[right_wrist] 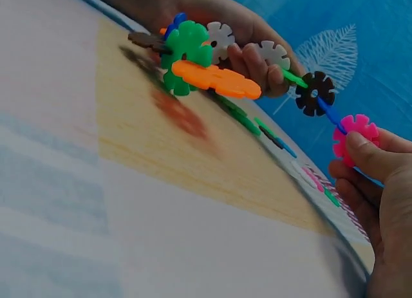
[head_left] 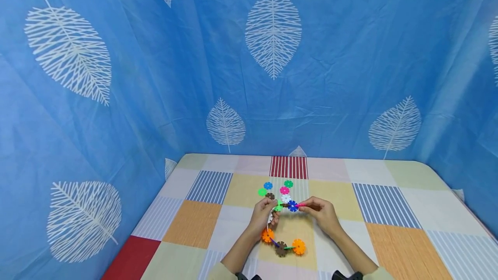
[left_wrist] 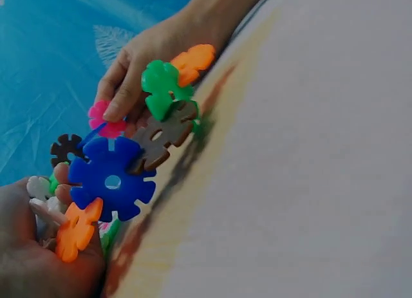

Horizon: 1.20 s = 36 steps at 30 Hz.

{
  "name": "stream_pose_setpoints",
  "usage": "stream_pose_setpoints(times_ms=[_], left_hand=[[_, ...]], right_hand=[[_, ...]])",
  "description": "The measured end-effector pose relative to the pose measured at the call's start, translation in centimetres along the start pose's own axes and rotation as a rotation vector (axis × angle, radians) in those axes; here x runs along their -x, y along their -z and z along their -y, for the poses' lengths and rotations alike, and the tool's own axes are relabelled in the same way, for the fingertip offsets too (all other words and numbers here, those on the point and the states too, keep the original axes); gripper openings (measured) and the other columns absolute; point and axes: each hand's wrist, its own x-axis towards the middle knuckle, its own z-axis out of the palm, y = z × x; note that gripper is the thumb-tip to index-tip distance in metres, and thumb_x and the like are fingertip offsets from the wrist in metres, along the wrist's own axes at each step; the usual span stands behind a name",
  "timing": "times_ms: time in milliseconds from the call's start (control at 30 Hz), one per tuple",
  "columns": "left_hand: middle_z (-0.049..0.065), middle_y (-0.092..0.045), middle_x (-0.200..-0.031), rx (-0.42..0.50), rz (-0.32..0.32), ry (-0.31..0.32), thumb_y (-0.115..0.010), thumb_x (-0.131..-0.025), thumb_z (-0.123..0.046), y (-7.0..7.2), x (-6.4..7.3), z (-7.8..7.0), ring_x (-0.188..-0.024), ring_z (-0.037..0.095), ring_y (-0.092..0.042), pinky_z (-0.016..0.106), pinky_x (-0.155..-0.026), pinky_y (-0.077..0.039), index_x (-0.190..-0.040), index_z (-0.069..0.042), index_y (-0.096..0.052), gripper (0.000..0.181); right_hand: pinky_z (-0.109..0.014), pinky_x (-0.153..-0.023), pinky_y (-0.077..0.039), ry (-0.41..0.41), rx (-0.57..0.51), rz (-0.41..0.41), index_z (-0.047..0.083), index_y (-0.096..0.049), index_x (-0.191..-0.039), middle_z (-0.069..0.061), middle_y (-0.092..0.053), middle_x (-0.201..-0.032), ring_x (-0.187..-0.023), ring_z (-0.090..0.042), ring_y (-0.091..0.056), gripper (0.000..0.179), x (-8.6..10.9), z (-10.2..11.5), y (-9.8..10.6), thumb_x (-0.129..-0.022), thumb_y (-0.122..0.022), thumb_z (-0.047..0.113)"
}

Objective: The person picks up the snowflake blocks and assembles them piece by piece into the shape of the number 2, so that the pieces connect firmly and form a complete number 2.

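Blue curtain (head_left: 342, 55), white leaves (head_left: 273, 33) all over it, rises behind the far edge of the worktop (head_left: 365, 170), and a red-striped square (head_left: 289, 167) sits near mid-edge on the patchwork cloth (head_left: 198, 224)!

Left fingers (head_left: 266, 203) gripping disc chain (head_left: 266, 233), right fingers (head_left: 312, 202) pinching pink disc (head_left: 301, 205)

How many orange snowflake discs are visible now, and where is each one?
2. One orange snowflake disc is at the loose end of the chain; the second orange disc is farther along it, beside the left hand. Another could be hidden.
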Motion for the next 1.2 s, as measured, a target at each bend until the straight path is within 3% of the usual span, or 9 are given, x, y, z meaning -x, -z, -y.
stream_pose_setpoints(times_ms=[133, 333, 467, 633, 900, 1000, 1200], left_hand=[[0.003, -0.055, -0.059, 0.000, -0.029, 0.033, -0.054, -0.093, -0.019, 0.4, 0.1, -0.3, -0.042, 0.008, -0.046, 0.016, -0.039, -0.040, -0.081, -0.005, -0.049, 0.019], [0.002, -0.054, -0.061, 0.061, -0.038, 0.049, -0.054, -0.093, -0.021, 2.0, -0.1, -1.2, -0.044, 0.005, -0.045, 0.014, -0.039, -0.039, -0.082, -0.006, -0.047, 0.020], [0.002, -0.052, -0.061, 0.080, -0.051, 0.038, -0.053, -0.094, -0.022, 3.3, -0.3, -1.7, -0.045, 0.005, -0.043, 0.013, -0.039, -0.037, -0.079, -0.007, -0.045, 0.022], [0.001, -0.052, -0.061, 0.105, -0.045, 0.032, -0.049, -0.096, -0.021, 4.6, -0.5, -2.1, -0.044, 0.005, -0.044, 0.012, -0.039, -0.037, -0.077, -0.008, -0.043, 0.023], [0.000, -0.052, -0.061, 0.115, -0.029, 0.023, -0.047, -0.097, -0.021, 4.9, -0.6, -2.1, -0.044, 0.004, -0.043, 0.012, -0.038, -0.036, -0.077, -0.008, -0.042, 0.024], [0.000, -0.052, -0.062, 0.100, -0.024, 0.002, -0.048, -0.096, -0.022, 4.8, -0.6, -1.9, -0.044, 0.004, -0.043, 0.011, -0.038, -0.037, -0.077, -0.009, -0.041, 0.024], [-0.002, -0.054, -0.062, 0.090, 0.025, -0.082, -0.050, -0.095, -0.026, 5.1, -0.5, -1.6, -0.046, 0.002, -0.045, 0.011, -0.040, -0.038, -0.077, -0.012, -0.044, 0.024]], right_hand=[[-0.024, -0.068, -0.054, 0.037, 0.019, 0.025, -0.004, -0.066, -0.089, -0.016, -0.068, -0.083, -0.075, -0.018, -0.066, 0.011, -0.3, 0.3, -0.4, -0.080, -0.064, -0.009], [-0.024, -0.075, -0.052, 0.005, 0.007, 0.102, -0.009, -0.057, -0.114, -0.023, -0.064, -0.097, -0.085, -0.025, -0.064, 0.034, -0.9, 0.1, -1.0, -0.081, -0.064, -0.008], [-0.021, -0.069, -0.051, -0.004, 0.170, 0.151, -0.001, -0.063, -0.112, -0.011, -0.067, -0.095, -0.081, -0.017, -0.061, 0.031, -1.1, -0.3, -1.8, -0.082, -0.069, 0.006], [-0.021, -0.062, -0.045, 0.080, 0.383, 0.240, 0.010, -0.070, -0.104, 0.005, -0.064, -0.087, -0.075, -0.006, -0.051, 0.028, -1.5, -0.6, -3.6, -0.080, -0.072, 0.024], [-0.029, -0.071, -0.037, 0.173, 0.649, 0.318, 0.024, -0.072, -0.101, 0.010, -0.054, -0.094, -0.085, -0.007, -0.042, 0.033, -1.8, -0.3, -6.1, -0.077, -0.070, 0.046], [-0.031, -0.073, -0.039, 0.185, 0.659, 0.321, 0.023, -0.073, -0.097, 0.009, -0.055, -0.096, -0.087, -0.008, -0.043, 0.027, -1.8, -0.2, -6.2, -0.077, -0.071, 0.041], [-0.022, -0.064, -0.039, 0.162, 0.576, 0.317, 0.015, -0.070, -0.098, 0.008, -0.054, -0.088, -0.078, -0.006, -0.041, 0.024, -1.7, -0.5, -5.5, -0.079, -0.072, 0.028]])
